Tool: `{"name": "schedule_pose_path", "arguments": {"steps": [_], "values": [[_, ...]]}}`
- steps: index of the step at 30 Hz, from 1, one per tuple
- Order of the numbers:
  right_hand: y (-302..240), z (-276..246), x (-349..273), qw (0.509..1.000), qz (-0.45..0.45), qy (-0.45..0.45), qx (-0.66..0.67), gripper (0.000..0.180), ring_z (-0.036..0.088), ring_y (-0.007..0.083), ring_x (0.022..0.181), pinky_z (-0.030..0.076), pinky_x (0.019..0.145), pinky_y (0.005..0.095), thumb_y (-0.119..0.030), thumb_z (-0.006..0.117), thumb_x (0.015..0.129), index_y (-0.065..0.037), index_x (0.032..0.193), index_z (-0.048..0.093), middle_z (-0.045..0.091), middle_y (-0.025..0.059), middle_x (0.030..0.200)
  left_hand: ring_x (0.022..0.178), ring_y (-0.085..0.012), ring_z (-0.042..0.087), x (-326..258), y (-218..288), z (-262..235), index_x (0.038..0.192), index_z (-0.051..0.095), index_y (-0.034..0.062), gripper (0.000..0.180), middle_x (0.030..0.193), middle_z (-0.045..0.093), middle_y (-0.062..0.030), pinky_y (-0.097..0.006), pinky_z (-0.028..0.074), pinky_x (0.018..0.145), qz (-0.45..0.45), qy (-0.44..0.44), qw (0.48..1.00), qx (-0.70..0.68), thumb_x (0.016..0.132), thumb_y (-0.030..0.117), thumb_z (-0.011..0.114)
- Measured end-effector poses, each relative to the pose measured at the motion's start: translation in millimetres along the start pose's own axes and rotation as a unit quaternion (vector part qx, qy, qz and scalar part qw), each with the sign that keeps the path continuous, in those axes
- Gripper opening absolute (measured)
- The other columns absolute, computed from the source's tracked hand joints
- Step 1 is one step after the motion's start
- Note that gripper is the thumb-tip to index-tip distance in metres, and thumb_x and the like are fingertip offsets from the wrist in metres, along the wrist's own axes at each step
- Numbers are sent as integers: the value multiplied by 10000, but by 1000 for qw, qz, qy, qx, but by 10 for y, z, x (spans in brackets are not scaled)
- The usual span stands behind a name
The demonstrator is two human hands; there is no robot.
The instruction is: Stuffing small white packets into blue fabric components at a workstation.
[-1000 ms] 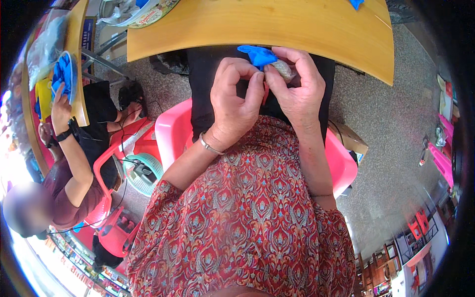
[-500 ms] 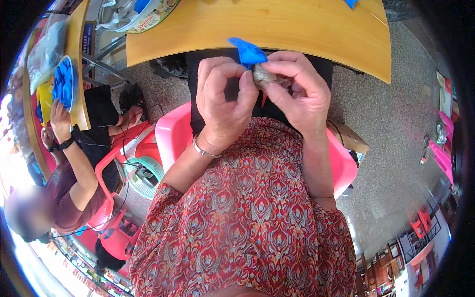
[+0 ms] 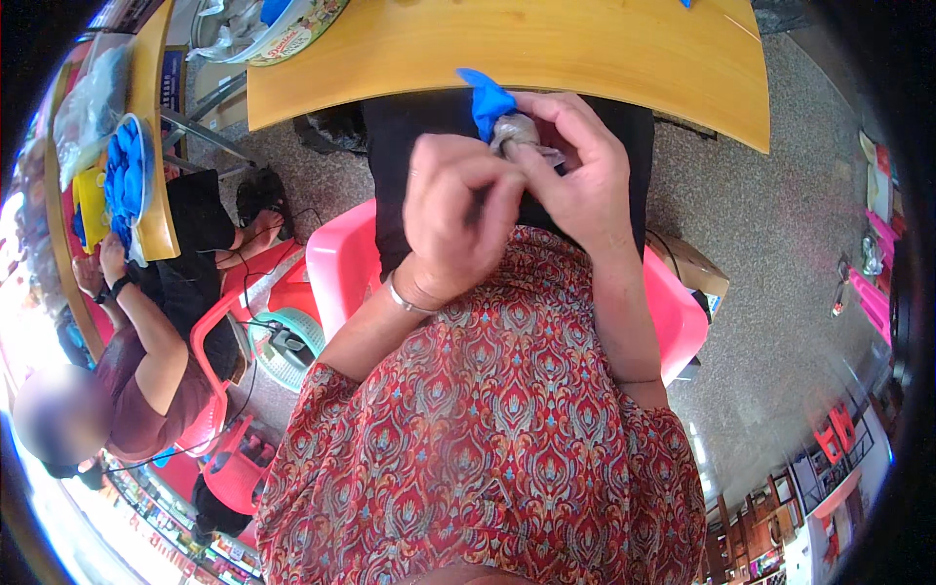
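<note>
In front of my lap, my right hand pinches a small blue piece with a pointed tip, together with crumpled clear plastic at its lower end. The fingertips close on the plastic, and the blue tip sticks up toward the table edge. Just beside it is my left hand, curled with its fingers drawn in and slightly blurred. Its thumb and forefinger meet close to the plastic; whether anything is between them is hidden.
A yellow wooden table curves ahead, with a round tub of plastic and blue pieces. On the left, a co-worker sits by a plate of blue pieces. A pink chair is under me; a green basket stands nearby.
My left hand has come off the blue piece, turned and curled lower down. My right hand has shifted slightly left, still holding it. The co-worker's hand has moved down from the plate.
</note>
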State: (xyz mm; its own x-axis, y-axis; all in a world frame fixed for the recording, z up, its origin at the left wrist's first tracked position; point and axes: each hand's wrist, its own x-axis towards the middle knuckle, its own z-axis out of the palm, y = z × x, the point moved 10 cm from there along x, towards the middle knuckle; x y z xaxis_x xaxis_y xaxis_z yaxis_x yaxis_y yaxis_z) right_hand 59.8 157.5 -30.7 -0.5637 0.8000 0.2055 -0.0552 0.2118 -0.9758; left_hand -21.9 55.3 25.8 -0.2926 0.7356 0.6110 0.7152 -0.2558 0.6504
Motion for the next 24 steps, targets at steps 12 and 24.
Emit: {"name": "schedule_pose_path", "arguments": {"steps": [12, 24], "values": [[122, 71, -103, 953, 169, -126, 216, 348, 602, 94, 859, 503, 784, 247, -6, 658, 768, -12, 1110, 601, 611, 33, 934, 1163, -267, 540, 483, -151, 18, 1090, 655, 46, 291, 1254, 573, -123, -343, 407, 986, -39, -231, 972, -24, 801, 38, 688], [-363, -46, -7, 987, 21, -127, 92, 163, 595, 77, 760, 483, 665, 229, 14, 653, 785, -41, 939, 663, 612, 18, 848, 893, -124, 569, 345, -421, 94, 906, 617, -26, 47, 960, 611, -78, -238, 454, 805, -233, -100, 887, -386, 861, -40, 616]]}}
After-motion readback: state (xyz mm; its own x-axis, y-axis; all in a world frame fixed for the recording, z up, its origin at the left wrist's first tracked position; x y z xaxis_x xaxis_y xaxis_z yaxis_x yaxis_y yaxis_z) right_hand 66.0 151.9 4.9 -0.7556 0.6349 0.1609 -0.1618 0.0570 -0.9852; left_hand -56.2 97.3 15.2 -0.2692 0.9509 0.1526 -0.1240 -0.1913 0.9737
